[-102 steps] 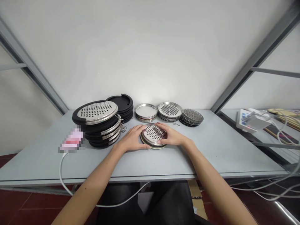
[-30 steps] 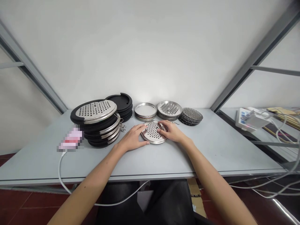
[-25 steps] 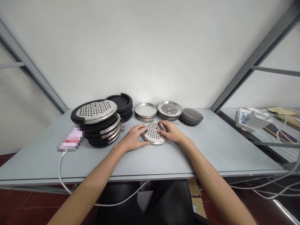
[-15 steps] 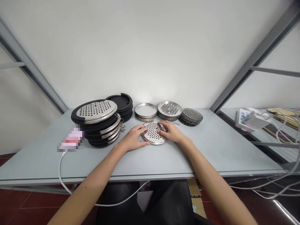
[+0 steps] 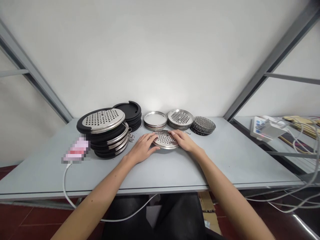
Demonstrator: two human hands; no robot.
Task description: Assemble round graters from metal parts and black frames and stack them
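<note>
Between both hands is a round metal grater (image 5: 165, 139) with rows of dark holes, its near rim tipped up off the table. My left hand (image 5: 143, 146) is closed on the left rim, thumb at the near side and fingers over the top. On the right rim, my right hand (image 5: 184, 141) grips with its fingers over the upper face; its thumb is mostly hidden. Just behind the grater stand a stack of plain metal discs (image 5: 155, 118) and a stack of rimmed grater discs (image 5: 180, 117). Darker perforated discs (image 5: 204, 124) are piled to their right.
On the left, a tall stack of black-rimmed graters (image 5: 102, 120) with wire clips stands before a stack of black plastic rings (image 5: 128, 110). A blurred pink item (image 5: 77, 149) with a white cable lies beside them. A power strip (image 5: 261, 128) sits on the right-hand shelf.
The grater has tipped, its near edge rising off the table. My right thumb has drawn back from its top face toward the rim.
</note>
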